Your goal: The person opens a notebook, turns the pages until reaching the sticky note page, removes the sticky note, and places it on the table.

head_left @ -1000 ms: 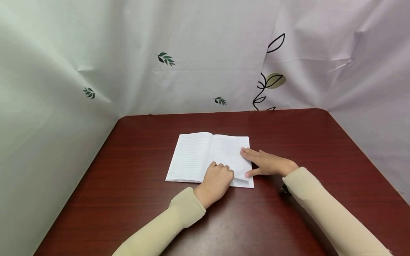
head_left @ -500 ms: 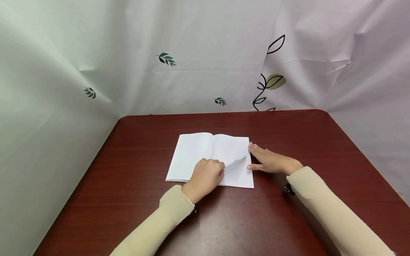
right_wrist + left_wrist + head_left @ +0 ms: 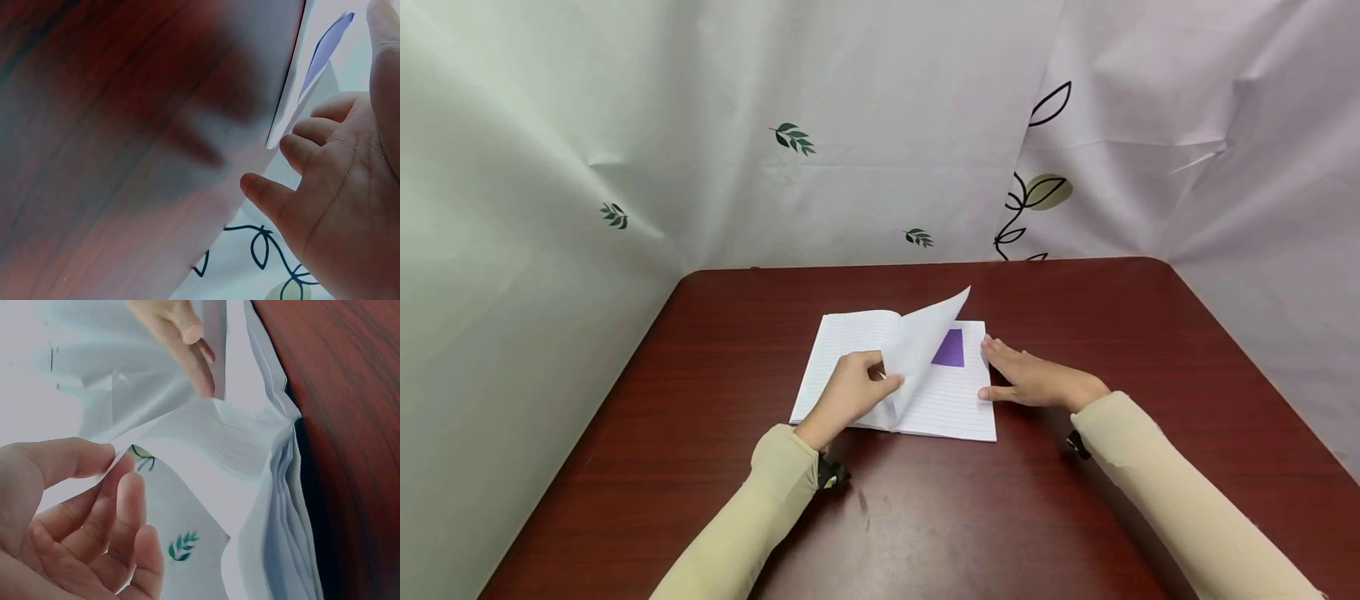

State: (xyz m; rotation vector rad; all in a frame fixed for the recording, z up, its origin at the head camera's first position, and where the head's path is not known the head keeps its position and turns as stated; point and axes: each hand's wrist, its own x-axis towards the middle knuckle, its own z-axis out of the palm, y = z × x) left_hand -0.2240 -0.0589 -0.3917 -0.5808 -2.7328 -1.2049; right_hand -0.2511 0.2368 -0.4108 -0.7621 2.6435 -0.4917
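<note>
- Dark red wooden table [image 3: 1037, 517], backed by pale curtains [image 3: 865, 108] printed with leaves.
- Open lined notebook [image 3: 842, 350] lying flat near the table's middle.
- Left hand [image 3: 848, 393] pinching a lifted page [image 3: 925, 333] between thumb and fingers, page standing tilted above the spine.
- Purple square [image 3: 950, 348] showing on the right-hand sheet beneath.
- Right hand [image 3: 1037, 382] flat, fingers straight, resting at the notebook's right edge.
</note>
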